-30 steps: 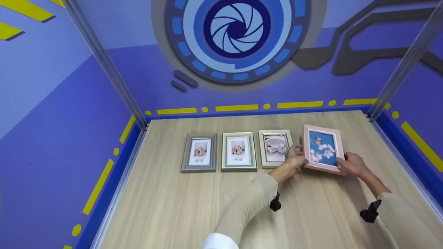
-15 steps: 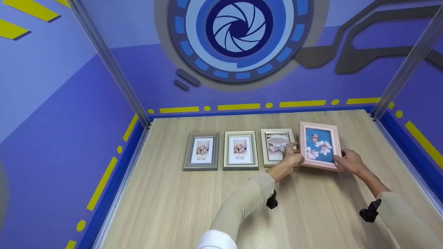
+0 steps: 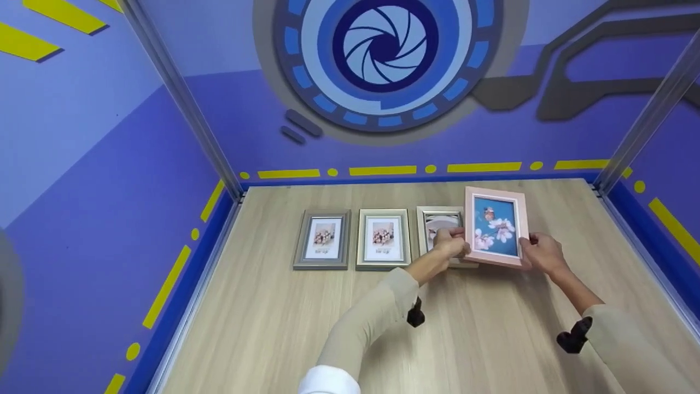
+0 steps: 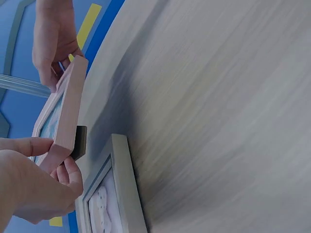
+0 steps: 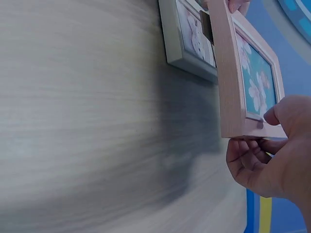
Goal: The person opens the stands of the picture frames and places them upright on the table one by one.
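Note:
Both hands hold a pink picture frame (image 3: 495, 259) raised above the table, its blue picture of blossoms and a bird turned toward me. My left hand (image 3: 449, 246) pinches its lower left edge, thumb in front and fingers behind, as the left wrist view shows. On the opposite side, my right hand (image 3: 542, 253) grips the lower right edge. A dark flat piece (image 4: 80, 141) juts out behind the pink frame. Partly covered by my left hand and the pink frame, a cream picture frame (image 3: 421, 232) with a picture of white animal figures lies on the table.
To the left lie a silver-beige picture frame (image 3: 383, 266) and a grey picture frame (image 3: 321, 266), in one row with the cream one. The wooden table (image 3: 284, 323) meets blue-purple walls (image 3: 219, 109) at its back and sides.
Both hands have carried the pink frame to the left, from beside the cream frame to partly over it. The head view has shifted slightly. The lying frames stay in place.

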The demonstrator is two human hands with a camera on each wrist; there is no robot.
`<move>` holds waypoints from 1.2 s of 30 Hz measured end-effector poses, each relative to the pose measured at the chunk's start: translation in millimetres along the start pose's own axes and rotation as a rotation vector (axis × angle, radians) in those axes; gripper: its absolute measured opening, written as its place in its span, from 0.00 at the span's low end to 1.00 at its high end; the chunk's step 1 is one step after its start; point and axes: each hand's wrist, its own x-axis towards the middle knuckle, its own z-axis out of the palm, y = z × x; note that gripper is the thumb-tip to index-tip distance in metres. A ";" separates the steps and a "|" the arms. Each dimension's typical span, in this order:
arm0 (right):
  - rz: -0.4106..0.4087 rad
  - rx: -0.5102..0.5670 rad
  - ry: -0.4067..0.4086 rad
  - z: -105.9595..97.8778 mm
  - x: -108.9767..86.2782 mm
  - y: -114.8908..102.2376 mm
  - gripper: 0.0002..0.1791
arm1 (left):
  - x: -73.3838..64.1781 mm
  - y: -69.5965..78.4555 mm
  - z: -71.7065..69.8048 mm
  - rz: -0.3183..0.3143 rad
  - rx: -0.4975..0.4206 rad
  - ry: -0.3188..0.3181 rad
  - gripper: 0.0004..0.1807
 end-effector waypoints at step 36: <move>0.007 0.284 -0.162 71.2 -17.0 -74.1 0.34 | -25.3 7.8 -142.6 -0.072 0.185 -0.147 0.32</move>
